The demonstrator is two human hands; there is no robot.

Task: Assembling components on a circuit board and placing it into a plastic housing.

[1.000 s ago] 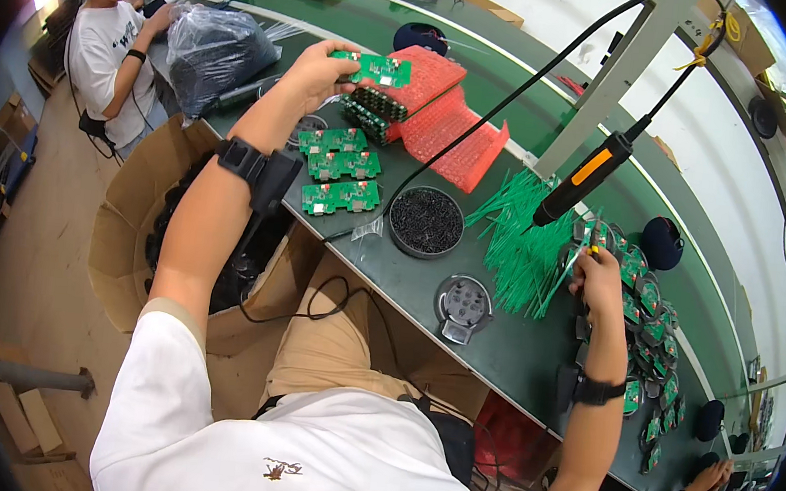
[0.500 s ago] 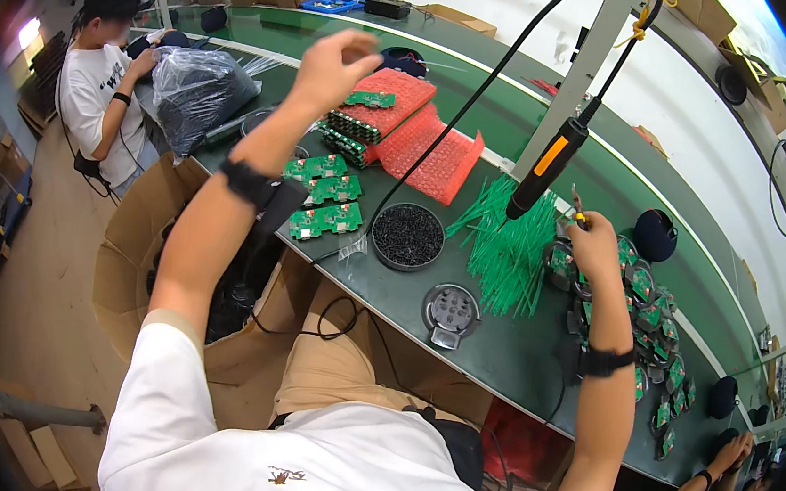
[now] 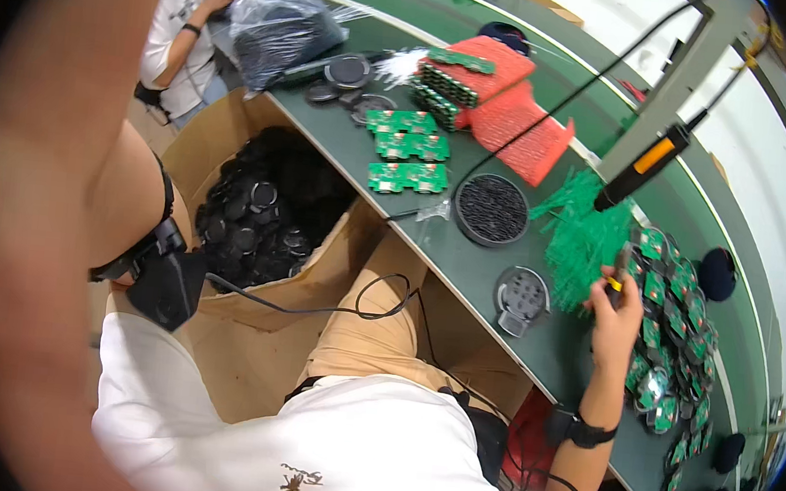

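Observation:
Blurred and very near the camera, my left forearm (image 3: 46, 212) fills the left side, and its hand is out of sight. A black strap with a dark box-like piece (image 3: 167, 285) is on that arm. My right hand (image 3: 615, 314) is closed round a small pair of cutters or pliers (image 3: 616, 278) with yellow on the handles, jaws pointing away from me. It sits between a heap of green plastic strips (image 3: 588, 231) and a pile of dark round housings with green circuit boards (image 3: 674, 320). A single dark housing (image 3: 522, 301) lies to its left on the green worktable (image 3: 414, 224).
A round tray of small black parts (image 3: 491, 210), green circuit boards (image 3: 407, 176) and red bubble wrap (image 3: 530, 145) lie on the table. A driver (image 3: 645, 166) hangs above it. Left stands a carton (image 3: 205, 133) of black parts. Other people work at both sides.
My left arm has come back from above the boards to right beside the camera. The view has shifted, so the table sits farther right. My right hand still holds the tool, now lower, beside the strips.

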